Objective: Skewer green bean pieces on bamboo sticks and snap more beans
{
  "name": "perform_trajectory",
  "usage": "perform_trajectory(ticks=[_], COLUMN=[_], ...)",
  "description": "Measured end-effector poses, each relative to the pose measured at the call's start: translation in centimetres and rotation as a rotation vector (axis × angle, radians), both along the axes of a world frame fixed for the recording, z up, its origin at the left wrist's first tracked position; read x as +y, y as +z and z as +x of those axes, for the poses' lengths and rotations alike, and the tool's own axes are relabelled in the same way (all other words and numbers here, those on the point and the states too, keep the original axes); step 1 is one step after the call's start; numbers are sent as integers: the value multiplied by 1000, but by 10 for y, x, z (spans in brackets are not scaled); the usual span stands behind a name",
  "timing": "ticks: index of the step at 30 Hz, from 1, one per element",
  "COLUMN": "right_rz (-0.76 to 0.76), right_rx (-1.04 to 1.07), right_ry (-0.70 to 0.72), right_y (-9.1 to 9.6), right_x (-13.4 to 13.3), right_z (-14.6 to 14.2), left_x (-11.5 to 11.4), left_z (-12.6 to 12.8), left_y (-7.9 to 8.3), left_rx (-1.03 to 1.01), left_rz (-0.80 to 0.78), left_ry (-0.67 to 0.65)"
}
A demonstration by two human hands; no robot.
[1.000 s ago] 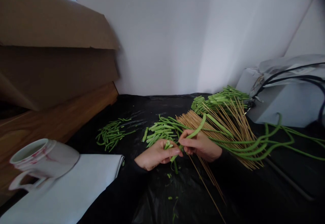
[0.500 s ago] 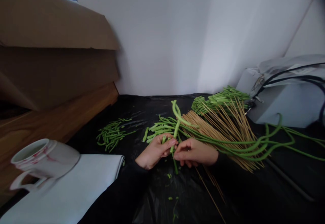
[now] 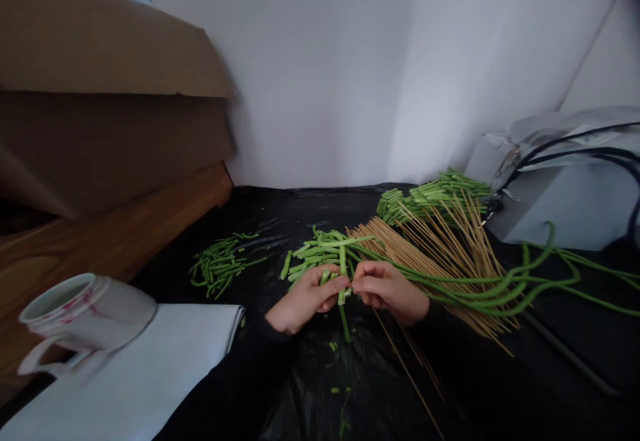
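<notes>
My left hand (image 3: pixel 304 300) is closed around a small bundle of cut green bean pieces (image 3: pixel 331 276) that stick up from its fingers. My right hand (image 3: pixel 390 289) pinches a long green bean (image 3: pixel 344 308) right against the left fingertips; the bean hangs down below both hands and its long part trails off to the right. Both hands rest over a black plastic sheet (image 3: pixel 310 388). Just behind them lies a heap of cut bean pieces (image 3: pixel 315 256).
A fan of bamboo skewers (image 3: pixel 440 254) and uncut long beans (image 3: pixel 525 281) lie to the right. More cut beans (image 3: pixel 220 264) lie left, another pile (image 3: pixel 430 194) at the back. A white mug (image 3: pixel 75 318) on white paper (image 3: pixel 150 374) sits near left. Cardboard (image 3: pixel 100 94) and a white box with cables (image 3: pixel 565 181) flank the area.
The long bean's raised end has come down from above the hands. My right hand has moved up tight against my left fingertips, pinching the bean there.
</notes>
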State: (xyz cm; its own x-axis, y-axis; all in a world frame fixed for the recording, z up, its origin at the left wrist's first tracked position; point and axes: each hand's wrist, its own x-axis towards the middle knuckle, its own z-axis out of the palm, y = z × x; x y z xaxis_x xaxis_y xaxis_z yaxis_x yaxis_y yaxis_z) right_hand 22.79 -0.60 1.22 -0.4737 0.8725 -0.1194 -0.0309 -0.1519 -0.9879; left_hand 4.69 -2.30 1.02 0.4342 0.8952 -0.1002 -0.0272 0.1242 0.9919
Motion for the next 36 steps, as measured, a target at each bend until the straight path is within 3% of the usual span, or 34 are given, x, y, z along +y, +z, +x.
perform_trajectory(ticks=[12,14,18,20,23,26,31,36], right_rz=[-16,-50,-78,-57,-60,-60,2,-17], right_rx=[98,73,92,157,246,272,223,145], right_ry=[-411,-329,106,214,207,172,66,-1], right_y=[-10,-10,-8,-6,-3,0,0,-1], right_x=[29,31,19,11,4,1,2,3], right_z=[24,28,20,13,9,10,8,1], left_x=[-6,-6,-5,-6,-9,-11,-7,-4], left_z=[2,1,-3,-5,-6,-5,-3,-1], left_y=[15,16,14,14,18,20,14,8], left_rx=[0,7,61,101,155,135,4,129], left_rz=[-52,-39,-6,0,-19,-52,-3,85], left_ry=[21,19,-36,-114,-260,-302,-192,-71])
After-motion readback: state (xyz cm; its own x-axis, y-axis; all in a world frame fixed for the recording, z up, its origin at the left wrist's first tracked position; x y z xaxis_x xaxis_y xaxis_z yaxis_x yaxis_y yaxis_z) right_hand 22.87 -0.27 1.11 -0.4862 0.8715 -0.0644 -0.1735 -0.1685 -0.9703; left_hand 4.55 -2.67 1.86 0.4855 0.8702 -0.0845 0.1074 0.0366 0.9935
